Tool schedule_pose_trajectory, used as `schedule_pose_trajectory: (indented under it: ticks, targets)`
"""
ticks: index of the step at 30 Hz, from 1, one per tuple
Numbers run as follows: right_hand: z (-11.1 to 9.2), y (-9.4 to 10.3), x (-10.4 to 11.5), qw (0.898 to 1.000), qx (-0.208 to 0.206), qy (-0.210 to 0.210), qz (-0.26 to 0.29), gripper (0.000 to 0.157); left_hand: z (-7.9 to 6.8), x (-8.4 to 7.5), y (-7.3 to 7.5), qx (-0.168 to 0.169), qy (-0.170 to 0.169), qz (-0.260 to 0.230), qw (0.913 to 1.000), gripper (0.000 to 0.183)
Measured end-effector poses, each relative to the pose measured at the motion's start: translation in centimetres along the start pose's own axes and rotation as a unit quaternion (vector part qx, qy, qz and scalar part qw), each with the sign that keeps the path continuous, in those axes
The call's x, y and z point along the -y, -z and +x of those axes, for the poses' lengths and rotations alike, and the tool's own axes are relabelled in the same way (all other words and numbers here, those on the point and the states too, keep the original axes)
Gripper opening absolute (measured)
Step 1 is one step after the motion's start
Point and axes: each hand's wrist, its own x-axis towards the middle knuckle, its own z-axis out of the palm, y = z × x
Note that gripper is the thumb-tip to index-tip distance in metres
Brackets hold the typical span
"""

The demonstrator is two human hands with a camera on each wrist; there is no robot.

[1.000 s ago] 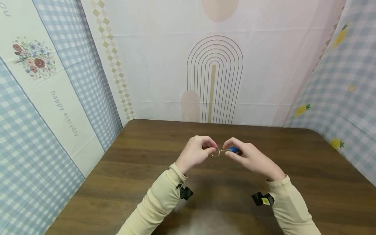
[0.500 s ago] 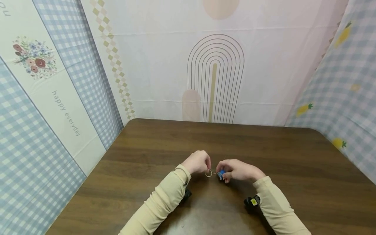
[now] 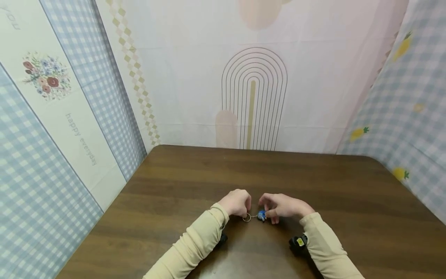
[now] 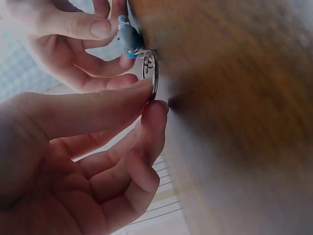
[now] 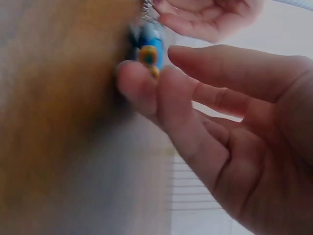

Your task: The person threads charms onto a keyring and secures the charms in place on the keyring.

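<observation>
A keychain with a small blue figure (image 3: pixel 261 216), a short chain and a metal ring (image 4: pixel 156 73) lies low at the table's middle. My left hand (image 3: pixel 238 202) pinches the ring between thumb and index finger. Around the figure's right side, my right hand (image 3: pixel 283 205) has its fingers loosely bent. In the right wrist view, the thumb stands apart from the blue and yellow figure (image 5: pixel 150 46), while the fingertips are close beside it. Whether they touch it is unclear. The figure's far side is partly hidden.
Dark brown wooden table (image 3: pixel 195 170) spreads around both hands. A printed cloth (image 3: pixel 184 77) hangs behind its back edge, with checked cloths at the left and right. Black wrist cameras (image 3: pixel 297 244) sit under both sleeves.
Both hands have come down and nearer with the keychain, from above the table to its surface. My right hand's hold on the blue figure has loosened.
</observation>
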Motion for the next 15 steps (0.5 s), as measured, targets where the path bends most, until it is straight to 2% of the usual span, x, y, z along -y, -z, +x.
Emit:
schedule_pose_trajectory:
  ticks: [3,5,7,9,11,13,15]
  targets:
    - [-0.7,0.5,0.0,1.0,-0.011,-0.002,-0.023,0.03,-0.3,0.2,0.0,0.012,-0.001,-0.016,0.9998,0.014]
    - [-1.1,0.9,0.1,0.997,-0.036,0.014,-0.072,0.031,-0.4,0.6,0.3,0.029,0.004,-0.041,0.9987,0.016]
    - [-1.5,1.4,0.1,0.987,-0.076,0.037,-0.135,0.035,-0.4,1.3,1.0,0.025,0.023,-0.065,0.9973,0.031]
    - [-1.6,1.9,0.0,0.968,-0.133,0.052,-0.204,0.04,-0.2,2.1,1.8,-0.006,0.051,-0.082,0.9953,0.05]
    - [-1.4,2.5,-0.2,0.944,-0.195,0.054,-0.26,0.044,0.2,2.8,2.7,-0.065,0.071,-0.077,0.9924,0.061]
    - [-1.1,3.0,-0.6,0.921,-0.246,0.038,-0.299,0.048,0.7,3.3,3.2,-0.116,0.084,-0.047,0.9886,0.066]
    - [-0.7,3.4,-1.0,0.902,-0.281,0.015,-0.328,0.051,1.1,3.5,3.3,-0.141,0.083,-0.004,0.9864,0.067]
